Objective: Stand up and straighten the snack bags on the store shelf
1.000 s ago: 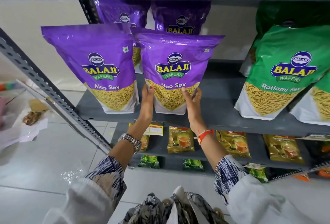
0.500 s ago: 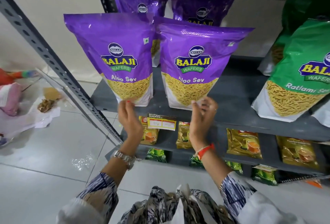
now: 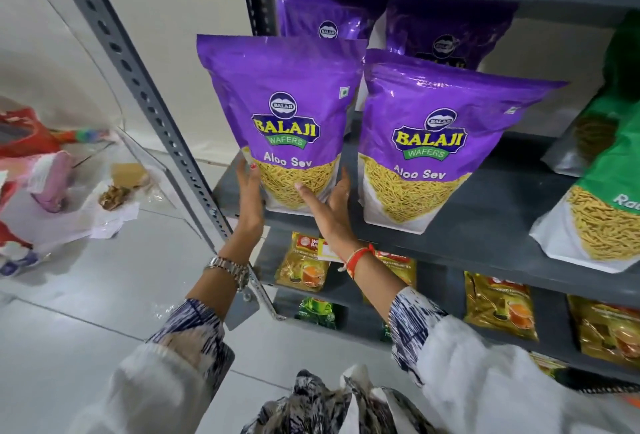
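Two purple Aloo Sev bags stand upright at the front of the grey shelf. My left hand presses the lower left edge of the left purple bag, and my right hand grips its lower right edge, thumb across the front. The right purple bag stands free beside it, apart from both hands. Two more purple bags stand behind them. Green Ratlami Sev bags lean at the right end of the shelf.
A perforated grey upright post runs diagonally left of the shelf. The shelf below carries gold tea packets and green packets. Red and pink bags and paper scraps lie on the tiled floor at left.
Both hands let go of the right purple bag, dropped below the shelf edge, then moved left and took hold of the left purple bag's base. The camera view shifted left.
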Demonstrator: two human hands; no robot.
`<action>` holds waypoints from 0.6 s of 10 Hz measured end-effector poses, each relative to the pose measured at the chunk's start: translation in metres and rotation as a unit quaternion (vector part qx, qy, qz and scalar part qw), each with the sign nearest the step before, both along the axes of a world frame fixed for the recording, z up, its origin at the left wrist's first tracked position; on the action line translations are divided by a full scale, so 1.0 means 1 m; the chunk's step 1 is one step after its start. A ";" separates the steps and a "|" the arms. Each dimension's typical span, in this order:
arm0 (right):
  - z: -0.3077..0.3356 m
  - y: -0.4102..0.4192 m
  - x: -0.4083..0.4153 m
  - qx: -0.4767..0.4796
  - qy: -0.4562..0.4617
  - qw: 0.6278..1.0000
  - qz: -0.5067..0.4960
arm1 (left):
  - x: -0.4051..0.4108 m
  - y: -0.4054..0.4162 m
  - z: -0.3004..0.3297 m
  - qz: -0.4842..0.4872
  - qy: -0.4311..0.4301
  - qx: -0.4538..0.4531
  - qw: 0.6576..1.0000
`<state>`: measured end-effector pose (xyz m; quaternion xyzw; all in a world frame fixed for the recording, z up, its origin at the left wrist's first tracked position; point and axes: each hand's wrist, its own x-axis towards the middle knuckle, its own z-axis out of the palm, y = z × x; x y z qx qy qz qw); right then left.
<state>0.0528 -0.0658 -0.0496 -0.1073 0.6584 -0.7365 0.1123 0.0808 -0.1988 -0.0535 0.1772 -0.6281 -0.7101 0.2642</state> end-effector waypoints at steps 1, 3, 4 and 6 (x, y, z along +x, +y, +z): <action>-0.001 -0.002 -0.003 -0.013 0.018 1.000 0.001 | -0.002 0.001 -0.005 -0.018 0.008 -0.032 0.999; -0.004 -0.001 -0.002 -0.023 0.010 1.000 -0.001 | -0.004 -0.003 -0.006 -0.027 0.006 -0.022 0.999; -0.001 -0.001 0.000 -0.013 0.010 1.000 0.003 | -0.002 -0.002 -0.003 -0.023 -0.005 -0.023 0.999; -0.008 0.016 0.020 0.036 0.038 0.999 -0.015 | 0.013 0.021 -0.010 0.073 0.011 -0.065 0.995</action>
